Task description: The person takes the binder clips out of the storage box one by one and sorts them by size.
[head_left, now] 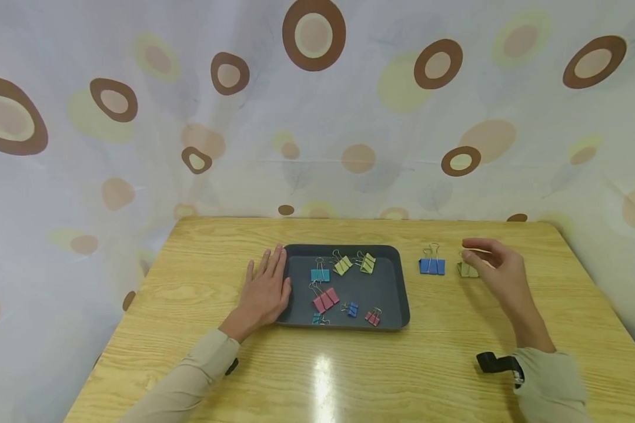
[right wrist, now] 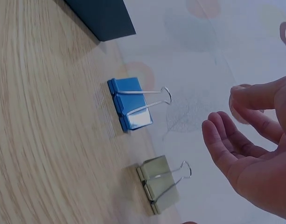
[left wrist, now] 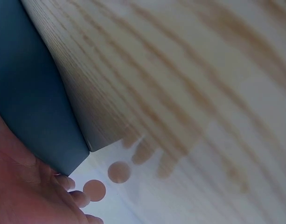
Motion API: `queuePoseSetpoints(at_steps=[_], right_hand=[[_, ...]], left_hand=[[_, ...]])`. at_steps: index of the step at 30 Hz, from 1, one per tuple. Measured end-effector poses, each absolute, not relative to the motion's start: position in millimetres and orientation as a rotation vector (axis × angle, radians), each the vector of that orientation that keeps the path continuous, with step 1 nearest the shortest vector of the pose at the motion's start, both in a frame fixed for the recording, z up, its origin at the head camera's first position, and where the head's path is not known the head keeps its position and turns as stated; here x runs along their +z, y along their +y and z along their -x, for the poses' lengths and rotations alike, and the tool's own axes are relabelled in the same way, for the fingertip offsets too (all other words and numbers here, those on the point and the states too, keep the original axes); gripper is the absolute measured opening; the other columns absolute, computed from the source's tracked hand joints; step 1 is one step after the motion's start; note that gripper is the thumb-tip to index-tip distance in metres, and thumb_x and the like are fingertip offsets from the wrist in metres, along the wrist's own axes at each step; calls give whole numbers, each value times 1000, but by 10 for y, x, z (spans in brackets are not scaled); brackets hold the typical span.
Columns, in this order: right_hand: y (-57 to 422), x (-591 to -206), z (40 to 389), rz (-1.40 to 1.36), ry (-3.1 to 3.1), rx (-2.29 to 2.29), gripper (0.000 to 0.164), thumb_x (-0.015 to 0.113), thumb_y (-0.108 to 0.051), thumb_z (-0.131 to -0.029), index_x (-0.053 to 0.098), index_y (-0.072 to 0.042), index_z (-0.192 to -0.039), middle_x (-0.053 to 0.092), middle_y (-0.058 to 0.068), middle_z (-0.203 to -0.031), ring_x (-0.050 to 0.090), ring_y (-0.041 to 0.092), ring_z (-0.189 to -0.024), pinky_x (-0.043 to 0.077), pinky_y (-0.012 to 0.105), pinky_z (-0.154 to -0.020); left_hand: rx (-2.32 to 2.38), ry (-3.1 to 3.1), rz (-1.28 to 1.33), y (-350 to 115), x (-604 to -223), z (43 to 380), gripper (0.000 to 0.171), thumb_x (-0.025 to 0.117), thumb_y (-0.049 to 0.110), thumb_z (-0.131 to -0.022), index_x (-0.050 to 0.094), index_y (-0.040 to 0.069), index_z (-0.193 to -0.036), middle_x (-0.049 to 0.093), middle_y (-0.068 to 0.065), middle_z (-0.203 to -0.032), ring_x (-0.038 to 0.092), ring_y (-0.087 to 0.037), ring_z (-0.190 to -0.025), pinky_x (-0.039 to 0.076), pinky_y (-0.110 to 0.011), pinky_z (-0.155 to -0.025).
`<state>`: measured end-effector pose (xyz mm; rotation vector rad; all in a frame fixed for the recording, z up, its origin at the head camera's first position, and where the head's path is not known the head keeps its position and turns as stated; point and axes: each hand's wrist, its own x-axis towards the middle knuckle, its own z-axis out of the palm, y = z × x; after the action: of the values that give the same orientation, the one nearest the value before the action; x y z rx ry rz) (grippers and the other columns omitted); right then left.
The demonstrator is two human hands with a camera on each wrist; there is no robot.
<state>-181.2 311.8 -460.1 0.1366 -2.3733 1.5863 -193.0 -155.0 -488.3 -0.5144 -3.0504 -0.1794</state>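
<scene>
My left hand point(head_left: 264, 292) lies with straight fingers against the left side of a dark grey tray point(head_left: 349, 325). The left wrist view shows the palm beside the tray's wall point(left wrist: 35, 88). Above a yellow-green binder clip point(right wrist: 160, 184) on the table, my right hand point(head_left: 500, 271) hovers with loosely bent fingers, apart from the clip and holding nothing. To the left of that clip stands a blue binder clip point(head_left: 432, 266), its wire handles pointing up. The right wrist view shows both clips on the table, the blue one point(right wrist: 129, 102) nearer the tray.
Inside the tray lie several binder clips: two yellow-green point(head_left: 342, 264), a teal one point(head_left: 320, 275), a large pink one point(head_left: 326, 300), a small blue one point(head_left: 352, 309), a small pink one point(head_left: 373, 318) and a small teal one point(head_left: 317, 319). A patterned curtain point(head_left: 328, 194) hangs behind the wooden table point(head_left: 391, 376).
</scene>
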Motion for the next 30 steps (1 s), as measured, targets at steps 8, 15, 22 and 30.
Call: queuePoseSetpoints(at_steps=[8, 15, 22, 30], right_hand=[[2929, -4580, 1794, -281, -2408, 1564, 33, 65, -12, -102, 63, 4, -130, 65, 10, -125, 63, 1, -107, 49, 11, -86], [2685, -4571, 1783, -384, -2419, 1618, 32, 66, -8, -101, 63, 5, -129, 65, 10, -123, 64, 5, -108, 51, 14, -86], [2460, -4635, 1800, -450, -2439, 1710, 31, 67, -8, -100, 63, 4, -129, 63, 4, -121, 65, 6, -107, 54, 18, -84], [2230, -4736, 1784, -519, -2469, 1679, 30, 68, -5, -99, 64, 4, -127, 63, 28, -123, 67, 12, -105, 55, 20, -84]], left_hand=[[-191, -3053, 520, -1560, -4912, 1924, 66, 36, 32, -109, 16, 1, -164, 12, -13, -171, 15, -36, -156, 15, -63, -120], [-205, -3038, 530, -1558, -4905, 1919, 65, 35, 31, -109, 16, 1, -164, 13, -14, -171, 15, -37, -156, 14, -64, -120], [-191, -3042, 525, -1579, -4889, 1914, 65, 34, 30, -110, 14, 1, -164, 12, -14, -171, 14, -37, -156, 15, -62, -121], [-182, -3061, 512, -1570, -4898, 1913, 65, 36, 25, -109, 10, 2, -164, 10, -12, -171, 12, -34, -157, 13, -60, -122]])
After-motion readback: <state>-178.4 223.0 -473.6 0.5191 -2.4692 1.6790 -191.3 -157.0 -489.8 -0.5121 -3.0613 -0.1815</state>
